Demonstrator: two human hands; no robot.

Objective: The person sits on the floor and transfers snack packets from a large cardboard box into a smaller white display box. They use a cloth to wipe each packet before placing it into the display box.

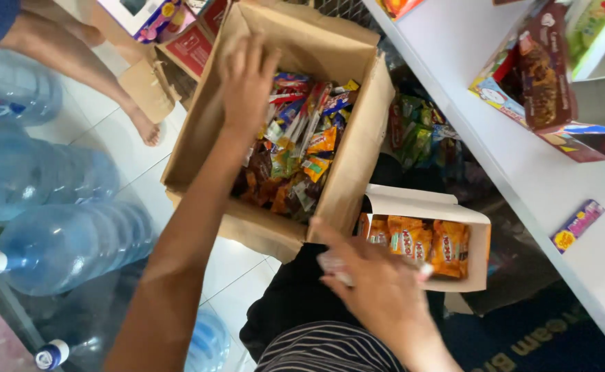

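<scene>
Fingers (264,58) of the left hand (247,83) spread loosely above snack packets (302,148) in the cardboard box (199,131); right hand (371,282) pinches a small pale packet (333,265).

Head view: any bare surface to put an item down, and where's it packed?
Free: the white shelf board between the open brown-and-red carton and the small purple packet. Crowded: the big brown cardboard box, full of snack packets under the left hand; the small white box of orange packets beside the right hand.

We are wearing a dark top with thin pale stripes and black trousers — both forearms are going bare, sleeveless, ringless.
</scene>
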